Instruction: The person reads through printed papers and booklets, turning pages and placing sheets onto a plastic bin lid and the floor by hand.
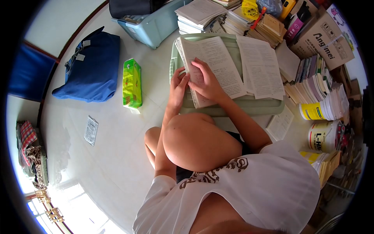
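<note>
A thick stack of printed pages [220, 58] lies on a pale green plastic lid [241, 108]. My left hand [179, 86] is at the left edge of the stack, its fingers bent against the page edges. My right hand [206, 82] rests over the top page near that same edge, fingers partly spread and the thumb close to the left fingers. Both hands are closed around the edge of the stack. Loose printed sheets [261, 66] lie to the right on the lid, apart from my hands.
Blue bag [93, 66], green tissue pack [132, 84] and silver packet [91, 130] lie on the floor to the left. A blue bin [156, 29] and paper piles [200, 13] stand behind; books [311, 78], a carton [323, 41] and buckets [323, 136] line the right.
</note>
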The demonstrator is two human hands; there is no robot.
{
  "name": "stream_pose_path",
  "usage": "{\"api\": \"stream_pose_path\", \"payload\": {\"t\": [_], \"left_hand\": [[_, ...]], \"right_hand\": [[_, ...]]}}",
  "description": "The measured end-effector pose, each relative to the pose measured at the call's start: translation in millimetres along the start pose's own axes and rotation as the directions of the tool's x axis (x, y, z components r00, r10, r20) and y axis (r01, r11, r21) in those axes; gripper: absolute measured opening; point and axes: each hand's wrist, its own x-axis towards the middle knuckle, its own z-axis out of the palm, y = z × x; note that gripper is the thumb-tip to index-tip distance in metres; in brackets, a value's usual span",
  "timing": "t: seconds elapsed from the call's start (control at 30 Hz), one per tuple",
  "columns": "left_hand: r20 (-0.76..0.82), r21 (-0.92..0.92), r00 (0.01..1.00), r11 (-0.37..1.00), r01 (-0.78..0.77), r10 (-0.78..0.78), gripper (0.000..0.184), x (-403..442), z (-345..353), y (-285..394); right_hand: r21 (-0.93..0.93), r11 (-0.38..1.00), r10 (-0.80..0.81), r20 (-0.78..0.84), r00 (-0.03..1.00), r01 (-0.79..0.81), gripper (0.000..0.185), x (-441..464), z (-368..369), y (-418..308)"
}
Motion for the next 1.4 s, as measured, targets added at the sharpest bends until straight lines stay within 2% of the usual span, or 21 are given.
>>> {"api": "stream_pose_path", "payload": {"t": [0.2,0.37,0.47,0.53,0.57,0.63,0.67,0.7,0.77,0.83,0.9,0.97,1.03,1.07,1.13,1.17,1.23,1.27,1.3,1.4], "left_hand": [[-0.033,0.072,0.999,0.997,-0.041,0.044,0.036,4.0,-4.0,-12.4],[0.002,0.157,0.999,0.987,-0.039,0.039,0.045,2.5,-4.8,-8.9],[0.02,0.167,0.998,0.984,-0.058,0.056,0.048,3.0,-5.2,-12.2],[0.01,0.152,0.999,0.987,-0.049,0.048,0.049,1.4,-3.2,-10.2],[-0.001,0.135,0.999,0.99,-0.037,0.038,0.05,0.7,-2.2,-9.1],[-0.004,0.136,0.999,0.99,-0.031,0.032,0.05,0.2,-1.3,-8.2],[-0.008,0.134,1.0,0.991,-0.022,0.024,0.049,0.3,-1.4,-7.6],[-0.006,0.137,1.0,0.99,-0.027,0.028,0.049,0.9,-2.8,-9.1],[-0.023,0.163,0.999,0.986,-0.029,0.033,0.048,2.6,-4.9,-12.3],[-0.028,0.118,0.999,0.993,-0.017,0.021,0.047,0.2,-0.7,-7.1],[-0.03,0.071,1.0,0.997,-0.005,0.008,0.047,-1.5,1.6,-4.0],[-0.043,0.067,0.999,0.998,-0.003,0.006,0.046,-2.3,2.8,-5.7],[-0.053,0.086,0.999,0.996,-0.007,0.011,0.047,-0.9,1.0,-7.2],[-0.063,0.109,0.998,0.994,-0.004,0.011,0.047,-0.3,0.3,-8.5],[-0.095,0.093,0.995,0.996,0.013,-0.004,0.047,-0.2,-1.8,-13.3],[-0.107,0.098,0.994,0.995,0.026,-0.016,0.047,-1.6,-0.5,-12.1],[-0.126,0.117,0.992,0.993,0.025,-0.01,0.046,-6.0,5.2,-6.6],[-0.088,0.094,0.996,0.996,-0.01,0.018,0.044,-1.9,-0.8,-13.7],[-0.065,0.103,0.998,0.995,-0.011,0.018,0.051,-2.3,-1.9,-13.5],[-0.039,0.107,0.998,0.993,-0.045,0.05,0.05,2.2,-7.3,-19.9]], "right_hand": [[-0.005,1.0,0.007,0.013,1.0,-0.007,0.071,0.5,-1.7,3.4],[0.048,0.999,-0.001,0.016,1.0,0.0,0.069,-0.2,-3.9,5.9],[0.117,0.993,-0.005,0.047,0.999,0.0,0.063,-0.3,-9.4,13.5],[0.366,0.929,0.034,0.049,0.998,-0.05,0.055,-0.5,-11.1,21.5],[0.367,0.929,0.032,0.047,0.998,-0.047,0.055,0.1,-10.6,27.6],[0.526,0.817,0.231,0.074,0.97,-0.235,0.048,0.4,-6.5,46.6],[0.438,0.872,0.238,0.006,0.971,-0.217,0.034,0.5,-4.9,54.5],[0.44,0.873,0.234,0.003,0.972,-0.211,0.034,2.5,-9.9,49.3],[0.371,0.87,0.323,0.068,0.944,-0.325,0.023,6.0,-25.0,39.6],[0.364,0.875,0.308,0.093,0.947,-0.321,0.017,6.8,-41.2,31.1],[0.556,0.741,0.404,0.08,0.911,-0.377,0.015,3.9,-55.9,29.7],[0.721,0.634,0.478,-0.079,0.875,-0.281,0.011,0.3,-74.0,28.5],[0.789,0.588,0.519,-0.199,0.831,-0.178,0.014,3.2,-104.6,13.8],[0.782,0.597,0.519,-0.208,0.829,-0.177,0.014,4.1,-118.1,10.6],[0.767,0.641,0.456,-0.386,0.802,0.005,0.018,6.2,-150.0,7.6],[0.751,0.66,0.45,-0.41,0.794,0.014,0.018,4.8,-166.0,6.1],[0.492,0.87,0.298,-0.572,0.764,0.029,0.022,1.4,-194.0,-0.7],[0.431,0.902,0.312,-0.647,0.696,-0.003,0.024,0.3,-206.6,-6.1],[0.417,0.909,0.304,-0.656,0.691,-0.005,0.024,-3.5,-222.1,-5.1],[0.12,0.991,0.052,-0.755,0.654,0.059,0.022,-16.5,-277.5,-3.5]]}}
